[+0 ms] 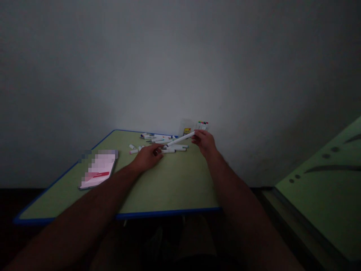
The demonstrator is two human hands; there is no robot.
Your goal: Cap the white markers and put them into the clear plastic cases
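Biggest thing here is the plain grey wall [180, 67], then a pale green table [169, 188] with blue edging set up close to it, and off to the right a green panel [324, 199] with dark markings. On the left side of the table there's a tablet [97, 171], partly pixelated, lying flat with some red on its screen. Both hands are over the far half of the table: left hand [146, 158] lower and nearer the tablet, right hand [205, 143] higher up and well apart from it. Between and behind them there's a messy spread of loose markers [179, 149], mostly white, some right by the left fingers. Past those, near the wall, sit two clear packs [203, 126], the right one with coloured tips showing. Now the held marker [181, 139]: it bridges the gap between the hands, slanting up to the right, with the right fingers pinching its upper end. Its dark lower end is right at the left fingertips, which are bent, but honestly can't tell if they're gripping anything. Smallest stuff: a yellow label [187, 131] on the left pack and a little white cap [132, 146] left of the left hand.
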